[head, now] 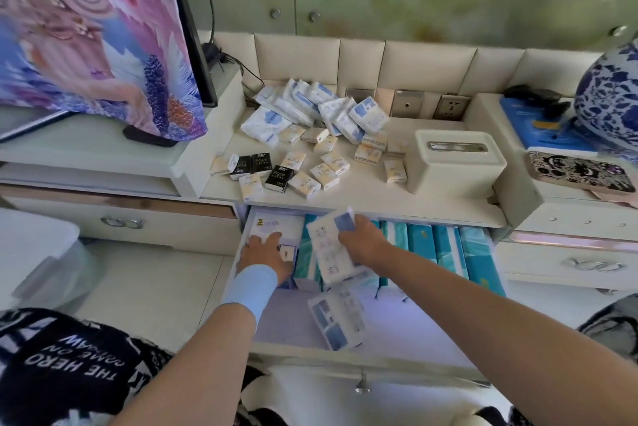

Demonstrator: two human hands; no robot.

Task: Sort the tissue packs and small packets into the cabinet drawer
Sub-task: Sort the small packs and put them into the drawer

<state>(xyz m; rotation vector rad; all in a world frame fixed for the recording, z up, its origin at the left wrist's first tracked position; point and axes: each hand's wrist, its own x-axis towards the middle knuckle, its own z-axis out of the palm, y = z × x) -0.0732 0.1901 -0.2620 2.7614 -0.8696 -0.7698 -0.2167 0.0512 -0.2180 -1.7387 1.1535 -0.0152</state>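
The cabinet drawer (345, 358) stands pulled out below the countertop, holding a row of teal tissue packs (445, 246) on edge. My right hand (362, 241) grips a white and blue tissue pack (328, 246) over the drawer's middle. My left hand (264, 254), with a light blue wristband, presses flat on a white pack (276, 223) in the drawer's left end. Another white and blue pack (340, 320) lies loose on the drawer floor near the front. On the countertop, several white and blue tissue packs (310, 108) are piled at the back, and several small cream and black packets (293, 168) are scattered in front.
A cream tissue box (452, 163) sits on the counter at right. A blue and white vase (611, 94) and a patterned case (580, 175) stand on the raised right shelf. A covered screen (96, 35) fills the upper left. Wall sockets (448, 106) line the back.
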